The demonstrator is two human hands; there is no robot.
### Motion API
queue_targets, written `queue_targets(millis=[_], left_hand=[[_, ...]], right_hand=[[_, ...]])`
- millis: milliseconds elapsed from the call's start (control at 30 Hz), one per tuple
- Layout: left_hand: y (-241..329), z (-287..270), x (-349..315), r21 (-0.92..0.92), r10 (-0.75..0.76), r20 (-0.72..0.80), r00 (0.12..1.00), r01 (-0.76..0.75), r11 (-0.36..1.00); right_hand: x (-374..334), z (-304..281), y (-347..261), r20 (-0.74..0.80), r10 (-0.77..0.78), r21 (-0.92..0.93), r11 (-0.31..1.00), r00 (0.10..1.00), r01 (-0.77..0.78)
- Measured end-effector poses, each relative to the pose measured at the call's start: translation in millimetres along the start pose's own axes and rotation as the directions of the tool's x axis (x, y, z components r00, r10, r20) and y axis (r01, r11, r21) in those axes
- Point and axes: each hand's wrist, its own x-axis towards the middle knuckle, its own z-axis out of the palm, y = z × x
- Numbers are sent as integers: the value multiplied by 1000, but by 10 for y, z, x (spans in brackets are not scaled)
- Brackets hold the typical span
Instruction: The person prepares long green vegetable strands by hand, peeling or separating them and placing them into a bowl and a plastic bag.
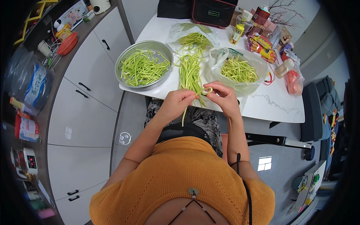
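Observation:
My left hand and my right hand meet at the table's near edge, both closed on a long green stalk that looks like a garlic scape. Its curled end loops at my right fingertips, while a straight length hangs below my left fingers. Just beyond them lies a bundle of long scapes, reaching back to an opened plastic bag holding more. On the left stands a round metal basin with short cut green pieces. A clear plastic bag on the right holds paler short pieces.
The white table also bears a dark red and black appliance, a yellow bottle, snack packages and a bag of reddish round things. White cabinets run along the left, their counter crowded with several items.

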Motion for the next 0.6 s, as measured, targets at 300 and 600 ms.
queue_targets(millis=[300,600], left_hand=[[18,6,-7,3,-25,-7,1000,25,1000],[-3,50,11,-162,-128,35,991,132,978]], right_hand=[[-8,43,23,-103,77,19,997,992,-75],[9,108,100,-246,159,266,960,956,-91]])
